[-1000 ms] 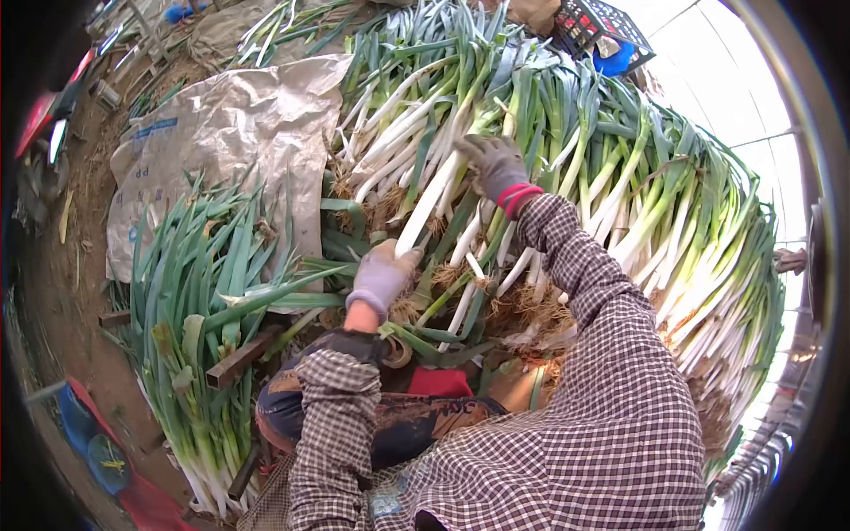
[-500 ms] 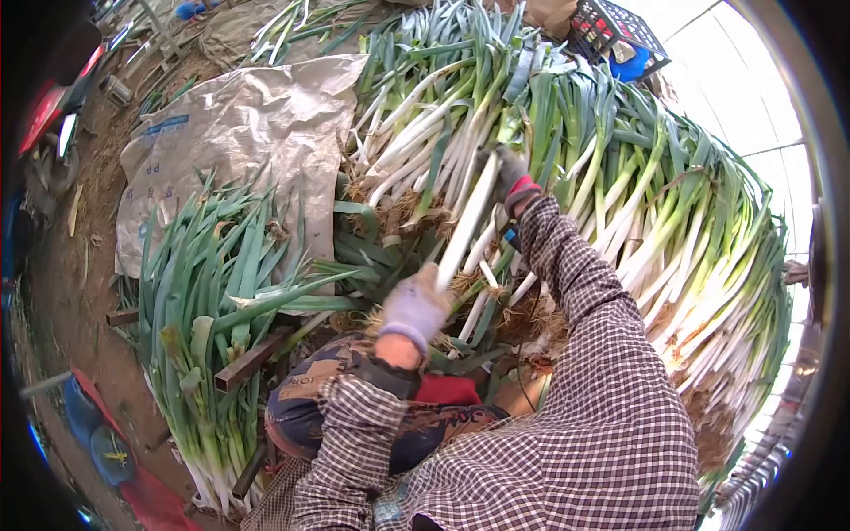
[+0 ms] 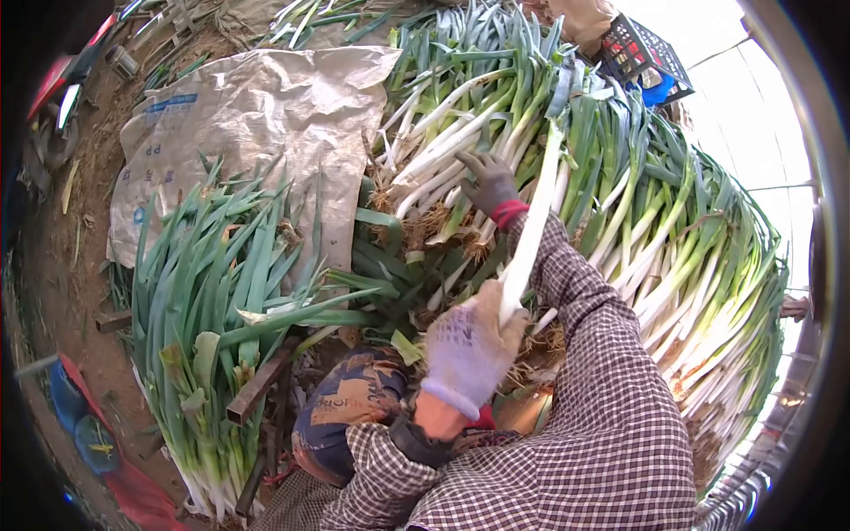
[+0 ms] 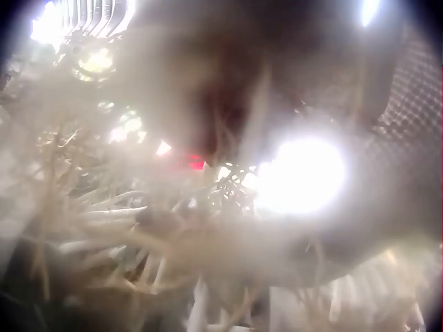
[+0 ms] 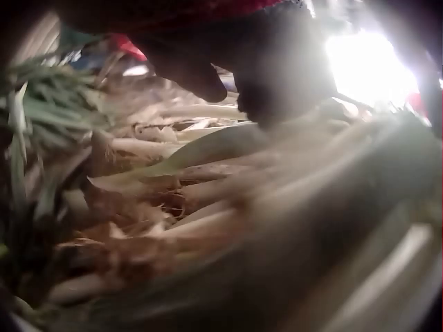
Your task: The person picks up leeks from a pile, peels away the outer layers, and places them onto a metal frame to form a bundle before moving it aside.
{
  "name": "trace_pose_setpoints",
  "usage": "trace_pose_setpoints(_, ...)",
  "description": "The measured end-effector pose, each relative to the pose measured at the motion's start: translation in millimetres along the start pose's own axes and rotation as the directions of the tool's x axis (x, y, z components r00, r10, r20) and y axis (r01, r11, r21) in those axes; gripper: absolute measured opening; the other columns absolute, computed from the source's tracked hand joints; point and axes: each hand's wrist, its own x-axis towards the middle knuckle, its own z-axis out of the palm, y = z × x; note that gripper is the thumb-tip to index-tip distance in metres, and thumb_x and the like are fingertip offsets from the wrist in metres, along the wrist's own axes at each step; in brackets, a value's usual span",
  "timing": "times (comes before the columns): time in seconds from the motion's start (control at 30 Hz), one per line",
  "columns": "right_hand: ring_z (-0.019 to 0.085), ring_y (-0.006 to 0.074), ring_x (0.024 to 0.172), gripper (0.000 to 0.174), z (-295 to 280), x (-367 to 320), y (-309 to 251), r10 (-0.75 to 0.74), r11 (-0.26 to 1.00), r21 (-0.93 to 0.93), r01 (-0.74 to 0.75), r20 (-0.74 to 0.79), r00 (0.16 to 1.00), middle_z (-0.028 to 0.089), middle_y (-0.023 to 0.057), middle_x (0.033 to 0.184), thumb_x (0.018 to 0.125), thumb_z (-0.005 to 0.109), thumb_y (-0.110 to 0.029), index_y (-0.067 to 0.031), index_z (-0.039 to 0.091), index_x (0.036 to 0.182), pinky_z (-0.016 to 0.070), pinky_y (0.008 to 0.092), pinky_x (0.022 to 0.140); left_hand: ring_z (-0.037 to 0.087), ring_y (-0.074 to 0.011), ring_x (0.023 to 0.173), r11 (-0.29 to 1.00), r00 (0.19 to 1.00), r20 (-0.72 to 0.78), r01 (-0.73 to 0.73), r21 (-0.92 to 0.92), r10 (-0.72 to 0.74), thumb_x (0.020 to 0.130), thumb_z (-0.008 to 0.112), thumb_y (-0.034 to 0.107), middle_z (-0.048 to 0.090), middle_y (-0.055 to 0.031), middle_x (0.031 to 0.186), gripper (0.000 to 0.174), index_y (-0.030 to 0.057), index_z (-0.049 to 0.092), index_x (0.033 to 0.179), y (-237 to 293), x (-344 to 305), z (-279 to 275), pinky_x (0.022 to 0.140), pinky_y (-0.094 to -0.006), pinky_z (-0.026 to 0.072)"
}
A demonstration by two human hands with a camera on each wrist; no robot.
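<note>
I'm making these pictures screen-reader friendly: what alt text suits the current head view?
A gloved left hand grips a long white leek; the gloved right hand, open, is at a large heap of leeks. A smaller bunch is at left.

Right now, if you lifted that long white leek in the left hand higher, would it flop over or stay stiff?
The white stalk would probably stay stiff: the left hand grips it near one end, and it sticks out straight. Its green top may be floppier, as leaves in the heap bend over. Set down, it might roll, since it looks smooth and round.
</note>
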Motion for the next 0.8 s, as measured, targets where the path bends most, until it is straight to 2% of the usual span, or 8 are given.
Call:
trace_pose_setpoints(0.07,0.043,0.0287,0.134,0.082,-5,45,-28,-0.145,0.918,-0.362,0.164,0.077,0.986,0.045,0.0114,0.146,0.077,0.073,-0.027,-0.0108,0.035,0.147,0.0297,0.0460,0.115,0.067,-0.0307,0.069,0.994,1.000,0.009,0.000,-0.113,0.001,0.086,0.068,0.020,0.066,-0.0177,0.076,0.026,0.0026,0.060,0.103,4,1,-9,0.061,-0.0391,0.0516)
trace_pose_setpoints(0.1,0.021,0.0262,0.146,0.097,-8,68,-43,0.010,0.925,-0.352,0.143,0.399,0.917,0.027,0.0108,0.157,0.074,0.075,-0.030,-0.0131,0.022,0.153,0.0092,0.0478,0.121,0.067,-0.0253,0.065,0.985,1.000,0.011,0.008,-0.173,-0.006,0.087,0.068,0.018,0.067,-0.0144,0.076,0.026,0.0018,0.061,0.106,5,3,-14,0.059,-0.0355,0.0512)
trace_pose_setpoints(0.17,0.026,0.0265,0.145,0.095,12,98,-61,0.106,0.801,-0.508,0.317,0.642,0.760,0.030,0.0089,0.156,0.072,0.078,-0.030,-0.0166,0.027,0.151,0.0133,0.0510,0.120,0.062,-0.0155,0.063,0.922,0.999,0.017,0.050,-0.383,-0.047,0.089,0.066,0.014,0.066,-0.0088,0.077,0.028,-0.0002,0.060,0.112,-3,8,-20,0.058,-0.0293,0.0492)
trace_pose_setpoints(0.23,0.029,0.0228,0.144,0.070,52,108,-57,0.109,0.855,-0.425,0.297,0.707,0.699,0.036,0.0071,0.153,0.086,0.066,-0.018,-0.0212,0.035,0.148,0.0107,0.0486,0.121,0.058,-0.0083,0.064,0.857,0.995,0.029,0.095,-0.507,-0.093,0.090,0.064,0.012,0.065,-0.0045,0.078,0.029,-0.0019,0.059,0.115,-6,14,-28,0.058,-0.0244,0.0473)
trace_pose_setpoints(0.37,0.051,0.0245,0.129,0.043,68,110,-58,-0.019,0.750,-0.438,0.495,0.735,0.678,0.057,0.0040,0.136,0.095,0.053,-0.023,-0.0296,0.051,0.138,0.0332,0.0472,0.110,0.055,-0.0051,0.068,0.830,0.989,0.066,0.149,-0.537,-0.135,0.091,0.063,0.011,0.064,-0.0033,0.081,0.031,-0.0034,0.057,0.118,-14,14,-32,0.061,-0.0219,0.0462)
trace_pose_setpoints(0.4,0.061,0.0236,0.117,0.039,52,104,-66,-0.009,0.723,-0.476,0.500,0.717,0.697,0.066,0.0020,0.120,0.091,0.058,-0.021,-0.0287,0.060,0.129,0.0444,0.0440,0.097,0.055,-0.0052,0.068,0.840,0.991,0.064,0.133,-0.527,-0.117,0.091,0.063,0.010,0.064,-0.0032,0.081,0.031,-0.0033,0.057,0.118,-14,12,-31,0.061,-0.0219,0.0462)
trace_pose_setpoints(0.57,0.057,0.0196,0.111,0.038,45,56,-19,-0.254,0.784,-0.369,0.499,0.542,0.801,0.064,-0.0005,0.104,0.068,0.076,-0.028,-0.0196,0.066,0.104,0.0411,0.0408,0.096,0.056,-0.0063,0.069,0.873,0.995,0.091,0.070,-0.483,-0.029,0.090,0.063,0.011,0.064,-0.0045,0.083,0.032,-0.0032,0.056,0.118,-11,7,-28,0.063,-0.0224,0.0467)
trace_pose_setpoints(0.8,0.057,0.0230,0.104,0.034,-84,-25,-46,-0.505,0.798,-0.162,0.580,0.347,0.791,0.063,0.0040,0.103,0.072,0.072,-0.023,-0.0146,0.066,0.104,0.0472,0.0419,0.090,0.057,-0.0072,0.072,0.873,0.995,0.088,0.009,-0.487,0.039,0.091,0.064,0.009,0.064,-0.0061,0.087,0.030,-0.0031,0.057,0.117,-22,3,-22,0.062,-0.0224,0.0471)
